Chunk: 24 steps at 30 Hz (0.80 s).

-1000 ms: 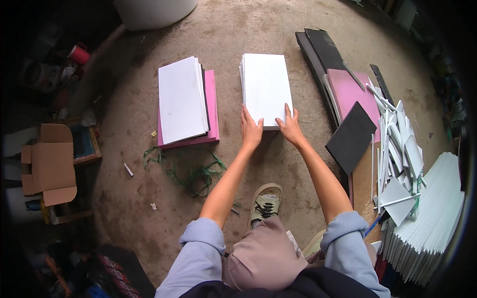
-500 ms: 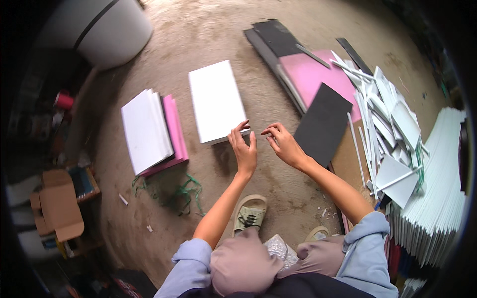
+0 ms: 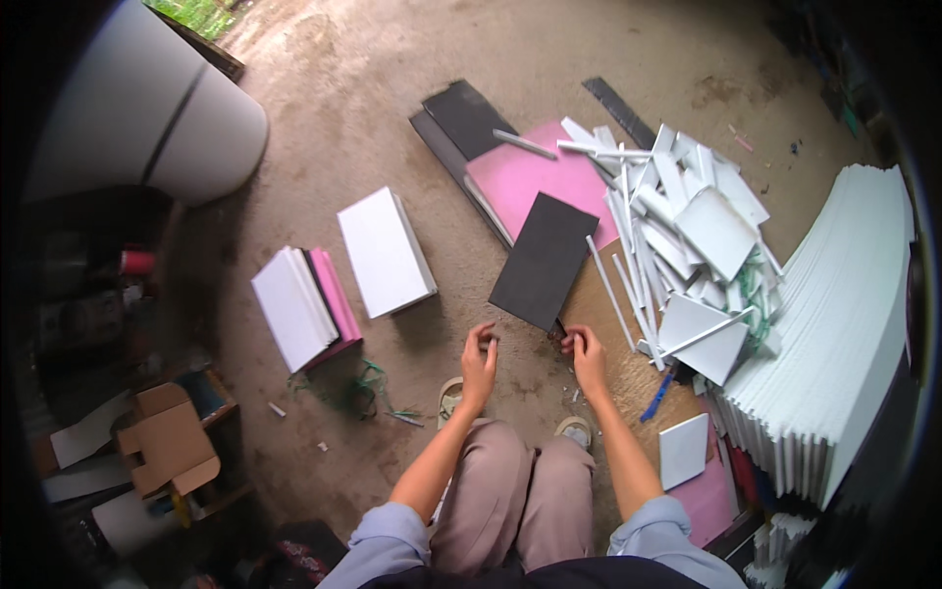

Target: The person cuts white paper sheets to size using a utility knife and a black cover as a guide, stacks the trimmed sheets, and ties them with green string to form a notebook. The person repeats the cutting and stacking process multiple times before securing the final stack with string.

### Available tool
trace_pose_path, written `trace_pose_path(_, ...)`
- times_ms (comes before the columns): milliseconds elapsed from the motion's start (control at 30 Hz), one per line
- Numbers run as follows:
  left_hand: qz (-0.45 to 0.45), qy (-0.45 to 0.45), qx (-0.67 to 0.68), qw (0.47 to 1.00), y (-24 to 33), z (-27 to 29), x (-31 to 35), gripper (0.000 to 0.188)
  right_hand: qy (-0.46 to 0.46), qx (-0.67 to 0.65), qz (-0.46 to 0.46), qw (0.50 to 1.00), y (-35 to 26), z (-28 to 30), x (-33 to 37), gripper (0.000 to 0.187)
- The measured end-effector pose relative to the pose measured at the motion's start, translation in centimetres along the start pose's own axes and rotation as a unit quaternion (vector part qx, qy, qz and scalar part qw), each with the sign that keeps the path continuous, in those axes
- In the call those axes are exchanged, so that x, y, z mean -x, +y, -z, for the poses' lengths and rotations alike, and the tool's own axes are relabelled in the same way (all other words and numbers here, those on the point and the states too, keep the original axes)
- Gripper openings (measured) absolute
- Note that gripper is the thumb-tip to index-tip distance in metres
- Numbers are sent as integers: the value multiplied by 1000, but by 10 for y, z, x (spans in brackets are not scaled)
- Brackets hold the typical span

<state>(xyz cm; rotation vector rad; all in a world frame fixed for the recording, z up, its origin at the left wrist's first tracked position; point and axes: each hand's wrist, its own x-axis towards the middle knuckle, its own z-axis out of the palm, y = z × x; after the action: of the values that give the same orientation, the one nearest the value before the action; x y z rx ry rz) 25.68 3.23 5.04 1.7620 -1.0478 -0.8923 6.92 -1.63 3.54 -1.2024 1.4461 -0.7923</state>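
My left hand point(image 3: 478, 365) is held over the floor with its fingers loosely bent and apart, nothing in it. Just below the near corner of a black rectangular sheet point(image 3: 546, 260), my right hand point(image 3: 587, 359) has its fingers drawn together; a small dark thing at the fingertips is too unclear to name. The black sheet lies across a pink sheet point(image 3: 535, 182) and a brown board point(image 3: 613, 299). Left of my hands a stack of white sheets point(image 3: 381, 250) sits on the floor. Beside it leans another stack of white, black and pink sheets point(image 3: 297, 309).
White offcuts and strips point(image 3: 677, 216) are heaped at the right. Beyond them stands a long row of white sheets point(image 3: 819, 324). A blue tool point(image 3: 657, 398) lies on the board's edge. Green string point(image 3: 368, 388), an open cardboard box point(image 3: 169, 442) and a large white drum point(image 3: 211, 137) are at left.
My hands have moved apart, away from the white stack. The right one is now by the black sheet's near corner. The view has shifted to the right, and my knees have come together.
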Motion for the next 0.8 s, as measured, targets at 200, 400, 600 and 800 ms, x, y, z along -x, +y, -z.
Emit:
trace_pose_path(200, 138, 148, 4, 979, 106, 86, 117, 28, -3, -60, -107, 992, -89, 37, 99, 18)
trace_pose_path(400, 136, 163, -24, 977, 238, 116, 166, 26, -43, 27, -95, 994, -192, 108, 149, 17)
trace_pose_path(600, 81, 125, -39, 988, 286, 156, 212, 23, -98, 54, -21, 993, -279, 115, 199, 18)
trace_pose_path(800, 44, 96, -50, 993, 297, 220, 227, 17, -80, 64, 39, 994, -311, 89, 232, 17)
